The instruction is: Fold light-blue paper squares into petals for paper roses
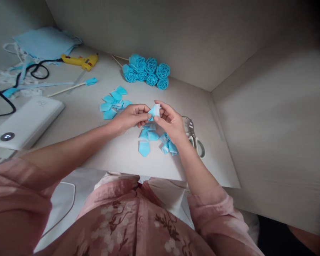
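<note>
Between my two hands is a small blue petal piece [154,111] with a white edge at its right. My left hand [133,116] pinches its left side with thumb and fingers. At its right side, my right hand [170,121] grips it between thumb and fingertips. Below the hands lie several loose blue petals [144,148] and a small pile of folded blue pieces [168,145]. To the left of my left hand, more blue petals [112,101] are spread on the table, partly hidden by that hand.
Scissors [196,138] lie beside my right wrist. Finished blue flowers [150,71] rest against the back wall. A yellow glue gun [81,61], a stick with a blue tip [72,88], a white power bank [29,121] and stacked blue masks [46,42] occupy the left, with a black cable [5,93].
</note>
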Tool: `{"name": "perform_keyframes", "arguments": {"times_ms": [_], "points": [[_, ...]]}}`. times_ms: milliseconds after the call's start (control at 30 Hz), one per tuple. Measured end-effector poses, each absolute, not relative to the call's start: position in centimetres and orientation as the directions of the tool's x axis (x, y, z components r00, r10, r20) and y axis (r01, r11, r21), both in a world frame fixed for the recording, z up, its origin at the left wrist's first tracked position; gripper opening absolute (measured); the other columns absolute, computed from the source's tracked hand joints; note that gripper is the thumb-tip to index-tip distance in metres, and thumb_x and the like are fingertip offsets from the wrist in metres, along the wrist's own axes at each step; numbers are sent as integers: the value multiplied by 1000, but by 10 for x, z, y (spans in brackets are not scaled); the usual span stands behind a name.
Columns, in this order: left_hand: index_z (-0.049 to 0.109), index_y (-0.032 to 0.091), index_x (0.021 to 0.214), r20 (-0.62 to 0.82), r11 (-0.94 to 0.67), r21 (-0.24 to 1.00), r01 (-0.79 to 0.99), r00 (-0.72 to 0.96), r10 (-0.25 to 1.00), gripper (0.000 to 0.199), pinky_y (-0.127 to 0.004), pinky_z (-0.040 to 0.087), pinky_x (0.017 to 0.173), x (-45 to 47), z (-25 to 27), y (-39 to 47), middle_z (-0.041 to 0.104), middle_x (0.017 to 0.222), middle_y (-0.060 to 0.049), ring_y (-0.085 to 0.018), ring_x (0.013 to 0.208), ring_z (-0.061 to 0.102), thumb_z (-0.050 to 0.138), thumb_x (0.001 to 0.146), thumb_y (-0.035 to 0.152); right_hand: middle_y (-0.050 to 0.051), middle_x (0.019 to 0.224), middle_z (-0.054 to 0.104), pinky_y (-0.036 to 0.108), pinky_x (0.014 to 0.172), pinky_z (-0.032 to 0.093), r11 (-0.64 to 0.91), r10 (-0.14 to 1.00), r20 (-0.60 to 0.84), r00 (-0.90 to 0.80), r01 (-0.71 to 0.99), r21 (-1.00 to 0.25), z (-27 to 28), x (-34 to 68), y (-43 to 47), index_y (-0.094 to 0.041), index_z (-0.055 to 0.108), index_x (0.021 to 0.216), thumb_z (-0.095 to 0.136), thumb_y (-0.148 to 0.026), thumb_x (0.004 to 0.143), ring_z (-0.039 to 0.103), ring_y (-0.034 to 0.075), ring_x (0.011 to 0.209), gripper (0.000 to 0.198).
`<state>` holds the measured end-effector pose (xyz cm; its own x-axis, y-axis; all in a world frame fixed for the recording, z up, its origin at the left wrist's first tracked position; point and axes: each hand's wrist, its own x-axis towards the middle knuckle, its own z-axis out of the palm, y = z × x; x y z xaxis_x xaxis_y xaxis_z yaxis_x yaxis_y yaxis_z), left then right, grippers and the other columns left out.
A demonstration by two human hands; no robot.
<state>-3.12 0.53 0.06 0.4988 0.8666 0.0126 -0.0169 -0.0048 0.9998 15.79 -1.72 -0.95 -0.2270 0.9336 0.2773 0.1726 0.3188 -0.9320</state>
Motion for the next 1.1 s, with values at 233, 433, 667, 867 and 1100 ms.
{"name": "perform_keyframes", "arguments": {"times_ms": [233, 433, 667, 867, 1100], "points": [[59, 16, 74, 7, -3, 1000, -8, 520, 854, 23, -21, 41, 53, -30, 5, 0, 59, 64, 0, -9, 57, 54, 64, 80, 37, 3, 95, 65, 34, 85, 54, 324, 937, 278, -213, 230, -918, -7, 157, -19, -26, 58, 132, 68, -52, 83, 61, 17, 87, 56], [61, 15, 75, -1, 27, 999, -43, 522, 853, 35, -23, 42, 54, -28, 4, 0, 64, 71, -5, -11, 59, 56, 56, 86, 47, 3, 96, 64, 35, 84, 53, 327, 940, 282, -191, 277, -904, -7, 159, -18, -28, 55, 136, 66, -57, 83, 61, 18, 88, 61], [58, 16, 77, 33, -41, 999, 7, 493, 870, 24, -20, 39, 51, -29, 3, 3, 58, 62, 2, -9, 55, 52, 69, 75, 38, 3, 95, 67, 33, 79, 53, 303, 947, 261, -187, 251, -919, -6, 154, -20, -28, 53, 136, 67, -59, 82, 59, 18, 81, 64], [58, 16, 75, 39, -60, 998, 29, 470, 882, 22, -20, 38, 52, -29, 3, 3, 56, 60, 2, -8, 53, 49, 67, 76, 36, 3, 94, 66, 35, 83, 53, 286, 952, 252, -173, 212, -935, -9, 153, -19, -27, 58, 130, 64, -60, 83, 62, 19, 89, 58], [58, 16, 72, 62, -123, 988, 93, 494, 867, 20, -20, 32, 49, -27, 3, 0, 51, 57, 4, -8, 53, 45, 66, 75, 35, -2, 75, 60, 27, 69, 48, 226, 974, 215, -71, 220, -949, -10, 153, -18, -22, 68, 90, 73, -49, 76, 55, 12, 70, 31]]}}
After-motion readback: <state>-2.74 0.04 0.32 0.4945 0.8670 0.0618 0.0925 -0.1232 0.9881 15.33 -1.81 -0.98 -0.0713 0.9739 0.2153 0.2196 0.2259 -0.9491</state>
